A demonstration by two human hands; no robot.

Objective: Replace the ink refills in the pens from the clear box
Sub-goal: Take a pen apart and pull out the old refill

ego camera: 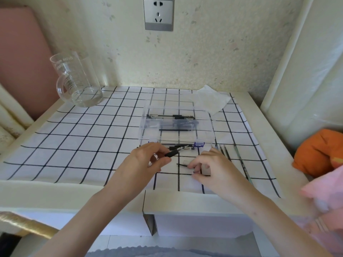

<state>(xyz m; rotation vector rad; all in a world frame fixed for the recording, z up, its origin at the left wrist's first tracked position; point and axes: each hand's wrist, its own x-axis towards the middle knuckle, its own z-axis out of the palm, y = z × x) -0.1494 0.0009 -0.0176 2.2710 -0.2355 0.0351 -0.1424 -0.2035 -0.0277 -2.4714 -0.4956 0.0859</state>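
Table centre: clear plastic box [177, 140], lid open, on a black-and-white checked cloth [83, 130]. Several dark pens [172, 116] lie along its far side and one loose refill lies nearer, so stock remains to be done.

- Left hand [146, 160], at 6 o'clock of the box, pinches a black pen barrel [174, 152] between thumb and fingers. The tip is angled toward 2 o'clock, probably kept raised to take an insert.
- Right hand [209, 167], just beside it at 3 o'clock, has its fingertips curled down onto one end of a thin black refill [182, 165] lying on the cloth. It looks like a pinch to lift it.
- Spare refills [225, 152] are lined up at 4 o'clock of the box, within easy reach.
- Glass mug [79, 80] at 10 o'clock, white tissue [209, 101] at 1 o'clock, both well apart.
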